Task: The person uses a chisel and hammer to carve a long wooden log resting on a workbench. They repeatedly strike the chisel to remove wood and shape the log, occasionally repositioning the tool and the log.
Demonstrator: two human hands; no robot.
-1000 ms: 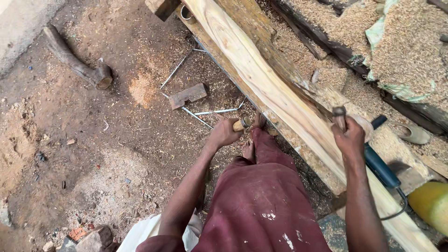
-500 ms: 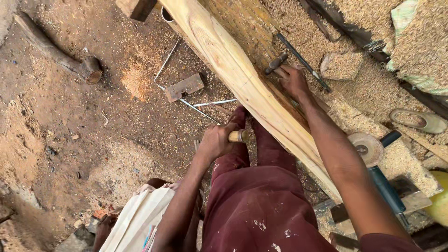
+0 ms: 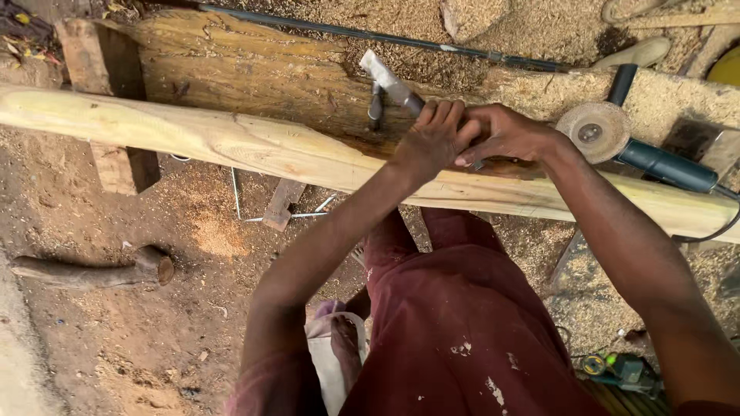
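My left hand (image 3: 433, 137) is closed around the dark handle of a hammer (image 3: 385, 77), whose metal head points up and left over a thick brown plank (image 3: 231, 73). My right hand (image 3: 512, 135) presses against the left one, its fingers pinched on the handle's lower end. Both hands hover over a long pale wooden beam (image 3: 231, 142) that runs across the view from left to right. Below the hands, my maroon trousers (image 3: 455, 323) hide part of the ground.
An angle grinder (image 3: 655, 162) with a round disc (image 3: 593, 131) lies on the beam's right end. A dark metal rod (image 3: 370, 36) lies in sawdust behind. On the dirt lie a log (image 3: 92, 270), a small wooden block (image 3: 281, 204) and thin metal rods (image 3: 235, 192).
The view has swung so the beam now runs level. My left hand rose from beside the knee to the hammer, and my right hand joined it on the handle.
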